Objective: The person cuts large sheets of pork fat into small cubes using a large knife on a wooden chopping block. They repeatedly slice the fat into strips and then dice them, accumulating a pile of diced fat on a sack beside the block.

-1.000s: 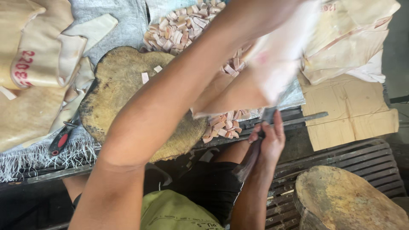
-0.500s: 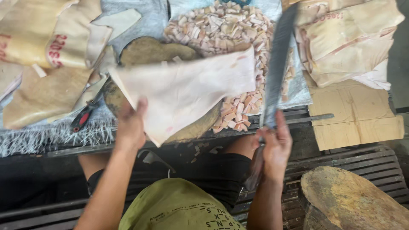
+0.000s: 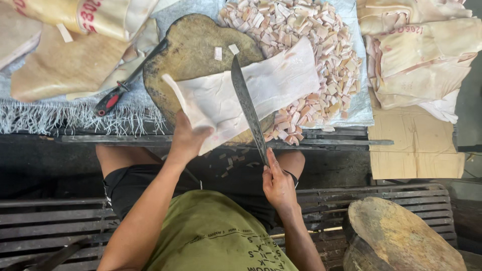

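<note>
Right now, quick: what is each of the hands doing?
Left hand: closed on the near edge of the pale sheet lying on the wooden block.
Right hand: closed on the long knife.

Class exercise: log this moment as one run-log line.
left hand: holds pale sheet | right hand: grips long knife across it | under: wooden block

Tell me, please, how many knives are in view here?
2. The long knife is in the right hand, its blade across the pale sheet. A red-handled knife lies left of the chopping block. Others may be hidden.
</note>
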